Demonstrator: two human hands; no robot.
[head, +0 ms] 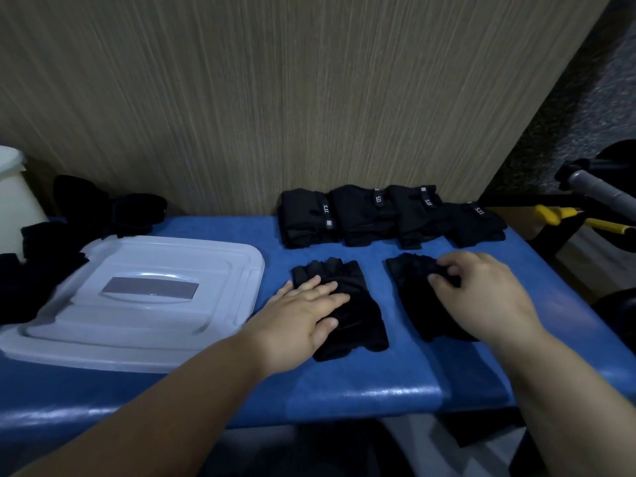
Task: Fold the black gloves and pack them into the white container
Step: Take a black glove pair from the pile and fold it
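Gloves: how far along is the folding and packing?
Done: folded gloves lined up along the wall. In hand: left hand presses the near left glove flat; right hand pinches the near right glove. Left: unfolded pile beside the white lid, plus packing, none visible yet.

Prob. a gym or small back-room work spot, can't tell which; blue padded vinyl bench [344,380] used as worktop; wood-grain laminate wall panel [275,98] right behind; speckled floor [585,108] at right; grey bar [599,191] and yellow-handled tool [554,213] beside bench; fingerless black gloves [378,215] stacked in a row.
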